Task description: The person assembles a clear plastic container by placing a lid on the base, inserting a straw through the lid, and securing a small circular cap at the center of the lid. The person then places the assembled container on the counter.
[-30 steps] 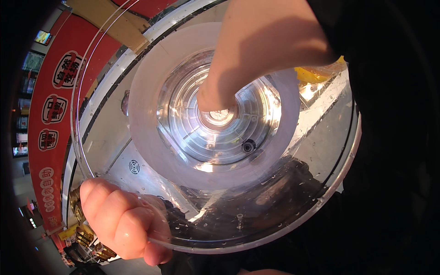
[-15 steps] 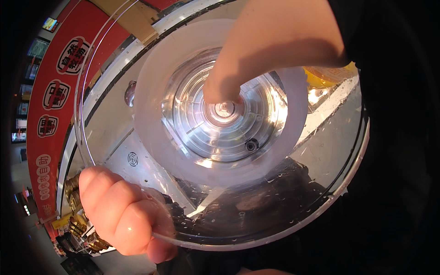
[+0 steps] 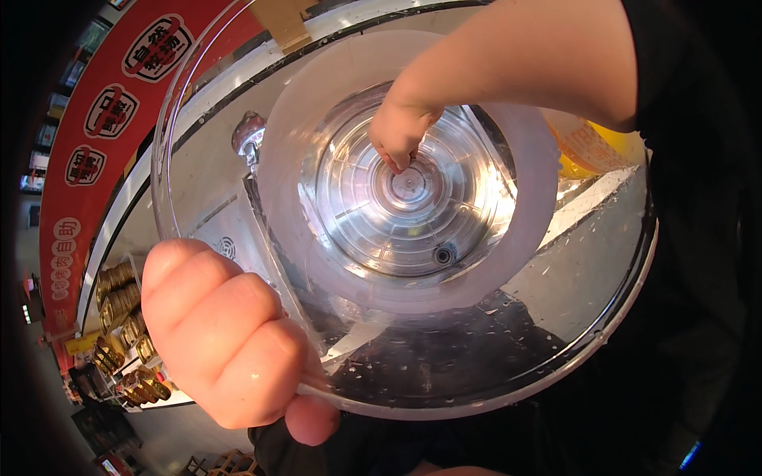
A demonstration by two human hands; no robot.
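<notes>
A big, round, see-through tub (image 3: 413, 304) with a cloudy band and shiny rings on its bottom fills the middle of the frame. At lower left, the left hand (image 3: 226, 337) is curled tight around its smooth rim. The right hand (image 3: 403, 136) reaches inside, fingers bunched near the middle rings, and I cannot tell if they pinch anything.

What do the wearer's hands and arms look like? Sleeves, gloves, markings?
Left hand: bare, no glove or ring visible; sleeve not discernible. Right hand: ungloved, bare forearm, no wristband visible; plain black sleeve above.
</notes>
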